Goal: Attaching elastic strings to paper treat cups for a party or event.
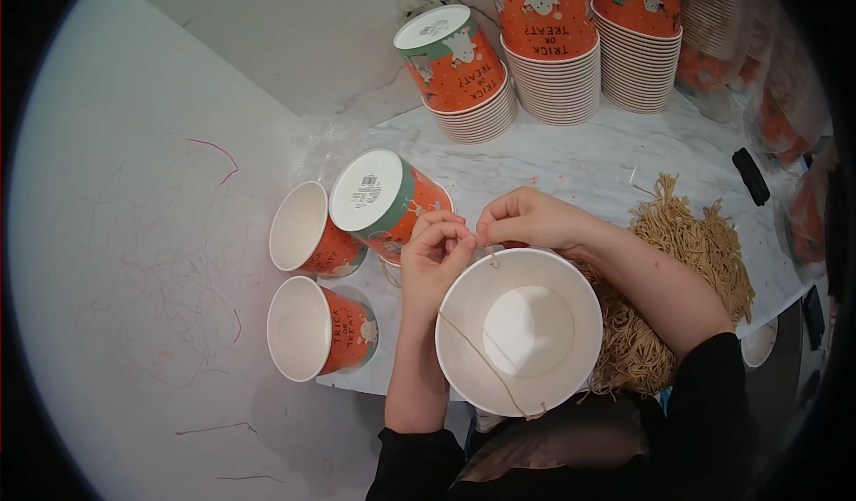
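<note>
Your left hand point(434, 253) and right hand point(524, 218) pinch tan twine point(486, 363) at the rim of a white-lined paper bucket point(520, 332).

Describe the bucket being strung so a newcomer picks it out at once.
On the marble table, look at the near edge, under both hands. The white paper bucket there faces mouth-up, its inside showing. Unlike the two lying at its left, a tan string crosses its mouth.
</note>
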Demonstrator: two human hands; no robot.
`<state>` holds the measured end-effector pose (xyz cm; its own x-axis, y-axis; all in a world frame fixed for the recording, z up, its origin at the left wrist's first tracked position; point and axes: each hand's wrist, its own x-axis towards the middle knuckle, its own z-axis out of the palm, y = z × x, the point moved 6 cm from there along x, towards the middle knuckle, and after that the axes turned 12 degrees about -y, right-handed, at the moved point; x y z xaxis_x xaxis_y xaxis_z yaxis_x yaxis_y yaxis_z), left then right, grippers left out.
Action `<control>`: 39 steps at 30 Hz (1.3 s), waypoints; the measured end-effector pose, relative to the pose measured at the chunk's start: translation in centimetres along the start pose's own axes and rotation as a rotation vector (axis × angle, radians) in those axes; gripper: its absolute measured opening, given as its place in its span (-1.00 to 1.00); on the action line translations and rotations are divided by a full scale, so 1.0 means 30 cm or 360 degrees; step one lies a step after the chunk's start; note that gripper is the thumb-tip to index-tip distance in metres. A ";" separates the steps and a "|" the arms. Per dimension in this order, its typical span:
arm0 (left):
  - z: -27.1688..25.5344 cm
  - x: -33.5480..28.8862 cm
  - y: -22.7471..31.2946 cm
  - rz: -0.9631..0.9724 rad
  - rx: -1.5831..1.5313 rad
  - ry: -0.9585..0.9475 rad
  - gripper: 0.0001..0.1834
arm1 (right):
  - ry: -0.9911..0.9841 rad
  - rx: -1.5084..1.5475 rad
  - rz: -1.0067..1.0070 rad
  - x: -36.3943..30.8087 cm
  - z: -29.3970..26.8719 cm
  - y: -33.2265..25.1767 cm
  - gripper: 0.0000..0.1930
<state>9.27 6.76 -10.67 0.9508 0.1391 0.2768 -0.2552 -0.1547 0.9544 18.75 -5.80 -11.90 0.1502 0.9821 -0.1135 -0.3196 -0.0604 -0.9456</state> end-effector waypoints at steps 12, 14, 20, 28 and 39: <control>-0.058 -0.006 -0.015 0.0134 0.0292 0.0401 -0.92 | -0.0251 0.0427 0.0137 0.022 -0.014 0.055 -0.90; -0.057 -0.013 -0.013 0.0105 0.0400 0.0516 -0.88 | -0.0265 0.0452 0.0131 0.024 -0.011 0.055 -0.90; -0.039 -0.015 -0.008 0.0088 0.0502 0.0549 -0.86 | -0.0282 0.0491 0.0229 0.018 -0.019 0.072 -0.93; -0.038 -0.006 -0.022 -0.0065 0.0487 0.0444 -0.88 | -0.0307 0.0389 0.0267 0.015 0.021 0.068 -0.84; -0.022 -0.009 -0.026 -0.0050 0.0662 0.0440 -0.89 | -0.0386 0.0378 0.0290 0.024 0.001 0.102 -0.85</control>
<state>9.10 7.50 -11.41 0.8605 0.3953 0.3214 -0.0819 -0.5154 0.8531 17.84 -5.26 -14.86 -0.1458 0.9745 -0.1706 -0.5328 -0.2227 -0.8164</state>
